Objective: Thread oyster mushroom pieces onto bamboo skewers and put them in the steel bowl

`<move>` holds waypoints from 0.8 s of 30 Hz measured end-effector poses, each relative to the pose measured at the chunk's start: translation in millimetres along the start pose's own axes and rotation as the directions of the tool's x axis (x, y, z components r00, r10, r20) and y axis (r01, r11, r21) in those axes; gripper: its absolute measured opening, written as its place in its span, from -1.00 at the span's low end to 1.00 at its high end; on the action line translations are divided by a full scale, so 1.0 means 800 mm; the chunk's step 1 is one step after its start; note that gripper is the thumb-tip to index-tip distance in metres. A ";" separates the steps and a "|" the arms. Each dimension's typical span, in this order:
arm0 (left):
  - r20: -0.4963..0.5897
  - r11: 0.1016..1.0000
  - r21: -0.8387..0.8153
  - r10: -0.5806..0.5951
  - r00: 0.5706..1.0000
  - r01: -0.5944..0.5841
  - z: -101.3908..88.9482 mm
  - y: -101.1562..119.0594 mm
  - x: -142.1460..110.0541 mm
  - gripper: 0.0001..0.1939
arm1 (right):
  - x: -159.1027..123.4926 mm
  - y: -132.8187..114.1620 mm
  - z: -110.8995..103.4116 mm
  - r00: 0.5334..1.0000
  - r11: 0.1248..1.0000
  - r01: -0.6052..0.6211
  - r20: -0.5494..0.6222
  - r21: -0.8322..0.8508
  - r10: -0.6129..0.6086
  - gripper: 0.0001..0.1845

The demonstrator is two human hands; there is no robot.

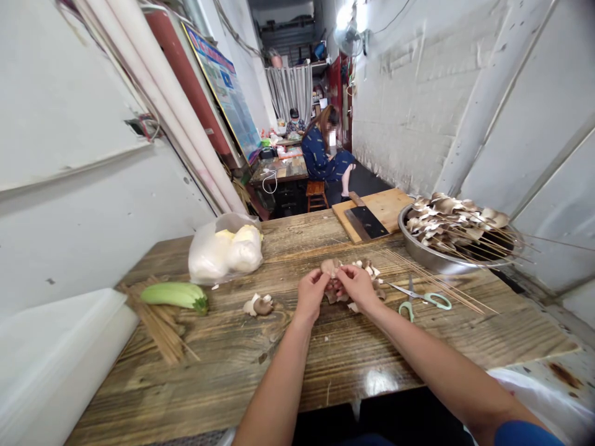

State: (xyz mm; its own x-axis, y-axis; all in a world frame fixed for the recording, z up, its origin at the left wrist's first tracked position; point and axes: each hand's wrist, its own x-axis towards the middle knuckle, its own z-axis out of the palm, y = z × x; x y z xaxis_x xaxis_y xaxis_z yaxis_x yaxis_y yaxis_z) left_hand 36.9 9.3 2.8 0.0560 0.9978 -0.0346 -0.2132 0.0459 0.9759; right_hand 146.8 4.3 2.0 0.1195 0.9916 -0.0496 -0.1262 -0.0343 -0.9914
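Both hands meet over the middle of the wooden table, pinching one oyster mushroom (330, 267) between them. My left hand (312, 291) grips its left side with thumb and fingers closed. From the right, my right hand (357, 285) pinches the same mushroom, its fingers partly hidden behind the thumb. Loose oyster mushroom pieces (369, 268) lie under and just beyond the right hand. Another small mushroom clump (259, 305) rests apart, left of my left hand. Green-handled scissors (421, 296) lie with blades spread to the right, beside several thin wooden skewers (446, 286).
A steel basin (418, 251) of skewered mushrooms stands at right, sticks jutting over its rim. A cleaver (366, 222) lies on a cutting board (389, 207). At left are a plastic bag (204, 257), a green gourd (170, 295) and more skewers (158, 328). Two people sit farther back.
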 end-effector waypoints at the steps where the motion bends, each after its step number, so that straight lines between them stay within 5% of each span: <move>1: -0.024 1.000 0.015 0.000 1.000 0.000 -0.001 -0.001 0.001 -0.72 | 0.000 -0.001 -0.001 1.000 0.999 0.012 -0.001 -0.034 -0.012 -0.75; 7: -0.063 0.975 0.207 0.097 0.993 -0.082 -0.005 -0.002 0.004 -0.79 | 0.002 -0.001 -0.007 0.980 0.936 0.199 0.054 -0.291 -0.191 -0.80; 24: 0.024 0.976 0.213 0.036 0.999 -0.040 -0.011 0.005 0.002 -0.87 | 0.008 0.007 -0.015 0.973 0.924 0.203 0.176 -0.324 -0.152 -0.80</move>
State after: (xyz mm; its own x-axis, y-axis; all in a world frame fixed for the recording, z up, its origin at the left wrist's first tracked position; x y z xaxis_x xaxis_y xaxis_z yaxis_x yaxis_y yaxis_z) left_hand 27.4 11.5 4.3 0.0714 0.9974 0.0056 -0.0025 -0.0055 1.0000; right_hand 158.4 9.1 -5.1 -0.0380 0.9916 0.1237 0.2267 0.1292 -0.9654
